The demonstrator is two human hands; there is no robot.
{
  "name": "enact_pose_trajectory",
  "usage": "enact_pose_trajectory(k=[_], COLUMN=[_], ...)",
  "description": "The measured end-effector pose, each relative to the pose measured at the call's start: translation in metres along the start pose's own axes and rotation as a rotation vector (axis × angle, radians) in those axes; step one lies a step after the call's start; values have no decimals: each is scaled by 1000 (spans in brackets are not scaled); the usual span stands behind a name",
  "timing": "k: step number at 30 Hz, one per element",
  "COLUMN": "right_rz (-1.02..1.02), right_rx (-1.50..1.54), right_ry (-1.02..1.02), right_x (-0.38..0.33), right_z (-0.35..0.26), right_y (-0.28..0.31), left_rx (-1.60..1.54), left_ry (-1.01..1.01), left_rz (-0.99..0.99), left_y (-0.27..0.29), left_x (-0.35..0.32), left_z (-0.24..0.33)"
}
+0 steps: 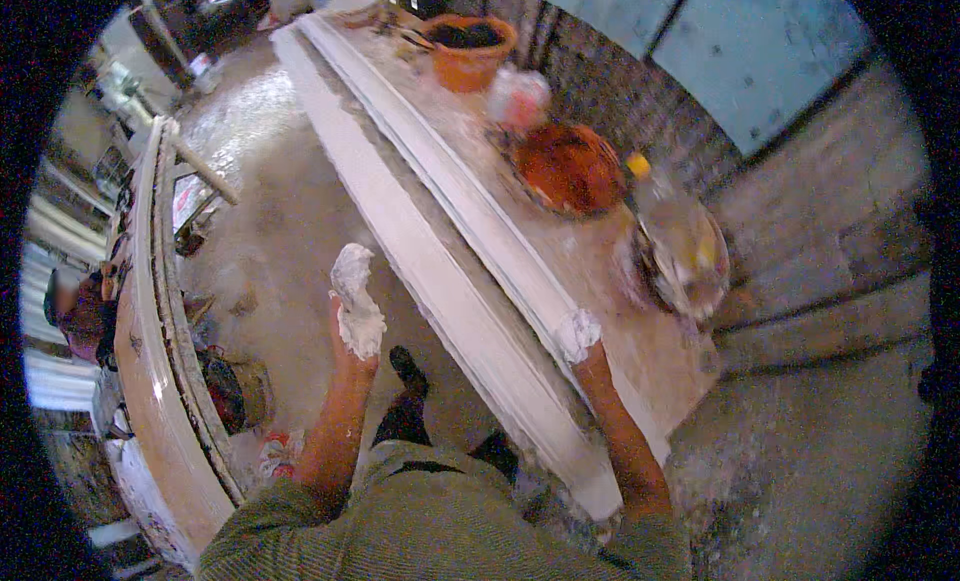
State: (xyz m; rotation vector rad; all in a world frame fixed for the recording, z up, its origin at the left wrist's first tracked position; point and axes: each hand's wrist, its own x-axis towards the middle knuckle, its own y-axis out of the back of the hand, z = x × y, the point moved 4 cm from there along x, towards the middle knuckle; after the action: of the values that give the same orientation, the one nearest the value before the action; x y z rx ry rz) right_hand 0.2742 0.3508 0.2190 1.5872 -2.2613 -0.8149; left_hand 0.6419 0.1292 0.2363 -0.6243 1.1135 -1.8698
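A thick, lumpy white mass that looks like wet plaster is in my left hand, which is raised over the floor left of the mouldings. White paste coats that hand, and its fingers look wrapped round the mass. My right hand, also caked in white, rests closed on the right-hand white moulding. Whatever it grips is hidden by the paste. Alongside runs a second long white moulding, with a narrow dark gap between the two. Both slant from far left to near right.
On the bench right of the mouldings stand an orange bucket, a reddish-brown basin and a clear plastic container. Another long bench lies at left, where a person is beside it. A wall borders the right.
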Motion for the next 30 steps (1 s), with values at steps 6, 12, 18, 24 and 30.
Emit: enact_pose_trajectory(k=[6, 12, 18, 24, 30], right_rz=[-6, 3, 13, -23, -1], right_rx=[3, 18, 23, 54, 89], right_ry=[48, 67, 124, 176, 234], right_x=[176, 313, 449, 627, 816], right_z=[-78, -171, -252, -333, -436], right_y=[-85, -166, -221, -291, -359], left_rx=[-115, -54, -190, -98, -58], left_ry=[1, 59, -97, -187, -177], left_rz=[482, 274, 299, 368, 218], left_y=[42, 60, 144, 201, 235], left_x=[92, 171, 220, 330, 486], left_z=[94, 209, 272, 377, 500])
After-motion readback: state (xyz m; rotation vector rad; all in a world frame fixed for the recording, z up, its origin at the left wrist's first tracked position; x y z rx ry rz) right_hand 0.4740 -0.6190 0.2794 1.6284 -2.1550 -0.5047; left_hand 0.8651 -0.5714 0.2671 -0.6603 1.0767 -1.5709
